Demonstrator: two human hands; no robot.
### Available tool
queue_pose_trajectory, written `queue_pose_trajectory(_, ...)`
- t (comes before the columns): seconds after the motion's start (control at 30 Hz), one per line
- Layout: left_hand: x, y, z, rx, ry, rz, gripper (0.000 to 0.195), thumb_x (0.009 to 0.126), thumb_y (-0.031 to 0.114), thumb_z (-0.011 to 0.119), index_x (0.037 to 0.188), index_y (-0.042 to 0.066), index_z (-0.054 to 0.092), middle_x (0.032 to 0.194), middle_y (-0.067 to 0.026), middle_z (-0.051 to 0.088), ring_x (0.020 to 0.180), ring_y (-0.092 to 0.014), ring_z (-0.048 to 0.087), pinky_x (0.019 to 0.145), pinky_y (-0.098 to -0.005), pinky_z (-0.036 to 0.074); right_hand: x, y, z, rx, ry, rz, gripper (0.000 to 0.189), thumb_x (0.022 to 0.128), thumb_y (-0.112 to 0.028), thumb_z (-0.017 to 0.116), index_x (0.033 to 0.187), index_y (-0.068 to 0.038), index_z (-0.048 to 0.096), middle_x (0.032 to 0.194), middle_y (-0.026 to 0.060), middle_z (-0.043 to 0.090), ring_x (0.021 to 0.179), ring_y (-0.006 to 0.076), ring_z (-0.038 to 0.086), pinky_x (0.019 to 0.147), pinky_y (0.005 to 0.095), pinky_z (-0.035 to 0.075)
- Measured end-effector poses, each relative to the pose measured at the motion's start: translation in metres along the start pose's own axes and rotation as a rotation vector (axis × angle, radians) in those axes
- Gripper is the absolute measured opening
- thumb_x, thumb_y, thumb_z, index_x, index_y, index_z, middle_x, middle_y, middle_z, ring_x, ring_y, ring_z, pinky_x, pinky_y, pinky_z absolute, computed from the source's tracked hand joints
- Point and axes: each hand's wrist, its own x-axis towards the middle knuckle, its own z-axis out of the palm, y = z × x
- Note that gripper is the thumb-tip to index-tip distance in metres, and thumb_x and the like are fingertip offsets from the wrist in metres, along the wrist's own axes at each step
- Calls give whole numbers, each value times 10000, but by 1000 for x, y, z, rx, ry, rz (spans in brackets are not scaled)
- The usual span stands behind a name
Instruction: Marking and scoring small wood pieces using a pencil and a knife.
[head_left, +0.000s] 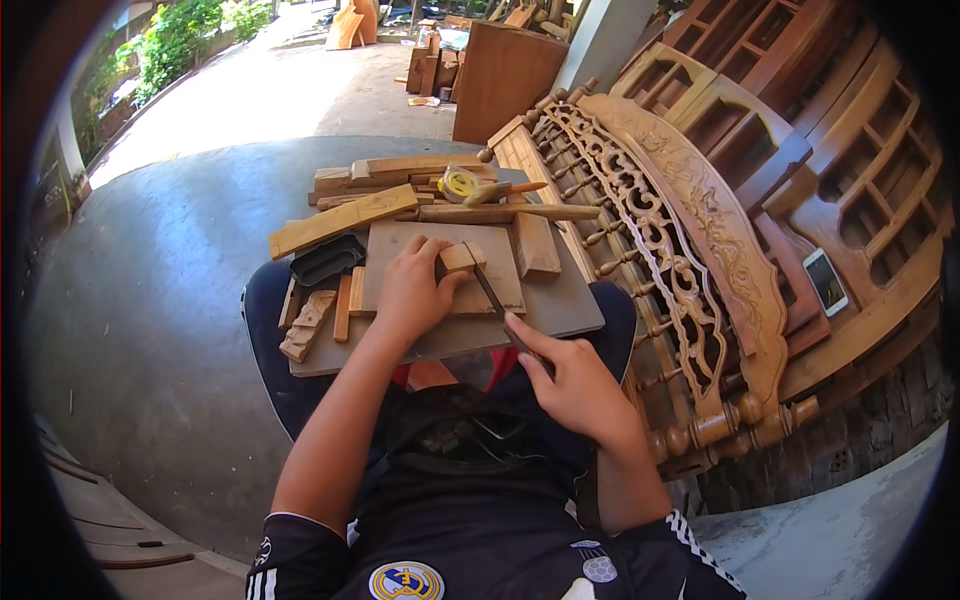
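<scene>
My left hand (417, 285) grips a small wooden block (461, 256) and steadies it on a flat square board (405, 238). In my right hand (577, 379) is a long, narrow, dark tool (489, 291), whose handle is mostly covered by my fingers. It looks like a file or a narrow saw; which one I cannot tell. Its far end lies across the top of the block, slanting down toward me. The square board rests on a larger grey board (559, 319) over my lap. Right of the block stands a thicker wood block (536, 244).
Behind the board lie stacked wood strips (420, 166), a yellow tape measure (459, 182) and a brush (506, 192). On the left are a black plastic tray (328, 259) and a carved wood piece (308, 324). Carved furniture panels (712, 217) lean at right, with a phone (825, 281) on them.
</scene>
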Motion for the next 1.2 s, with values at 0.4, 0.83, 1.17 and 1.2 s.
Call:
queue_pose_trajectory(0.4,-5,18,12,73,-103,-53,402,846,307,771,1170,86,686,1083,-129,665,1068,-345,642,925,-464,440,12,12,17,-88,45,28,492,953,-50,547,1445,-68,544,895,314,670,847,485,648,799,514,517)
queue_pose_trajectory(0.83,-6,3,-46,76,-123,-45,374,811,199,817,1114,8,711,999,-191,716,888,-354,688,802,-427,542,30,12,54,18,-23,-69,549,927,-33,575,1470,-86,525,825,258,673,741,425,666,711,480,525)
queue_pose_trajectory(1.17,-8,3,-34,83,-29,-44,401,830,236,816,1169,44,725,1027,-203,734,935,-368,715,806,-407,547,33,27,63,-7,45,-120,598,946,-47,576,1527,-126,457,769,230,661,703,423,646,695,504,514)
queue_pose_trajectory(1.2,-7,4,-33,90,-50,-78,396,834,252,810,1160,43,724,1030,-216,728,954,-388,709,824,-416,548,32,27,63,-17,57,-109,599,945,-46,577,1526,-136,460,771,230,662,705,423,647,697,504,515)
